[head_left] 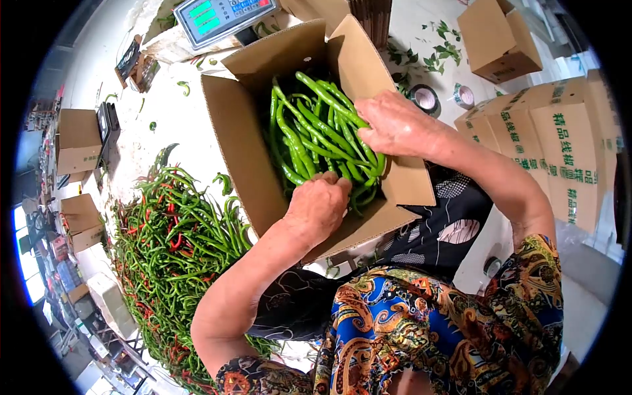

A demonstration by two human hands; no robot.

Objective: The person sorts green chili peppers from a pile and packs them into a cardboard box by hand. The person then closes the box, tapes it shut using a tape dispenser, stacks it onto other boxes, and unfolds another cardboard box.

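Observation:
An open cardboard box (232,155) stands in front of me with its flaps up, holding long green chili peppers (316,135). My left hand (320,203) is at the near side of the box, its fingers curled down over pepper ends; the fingertips are partly hidden. Across from it, my right hand (392,124) reaches over the right wall of the box. Its thumb and fingers close on the ends of several green chili peppers, which lie roughly lengthwise between both hands.
A big heap of green and red peppers (174,263) lies to the left. Beyond the box is a digital scale (220,16). Tape rolls (424,99), loose leaves (444,49), an open carton (497,43) and stacked printed cartons (546,141) are on the right.

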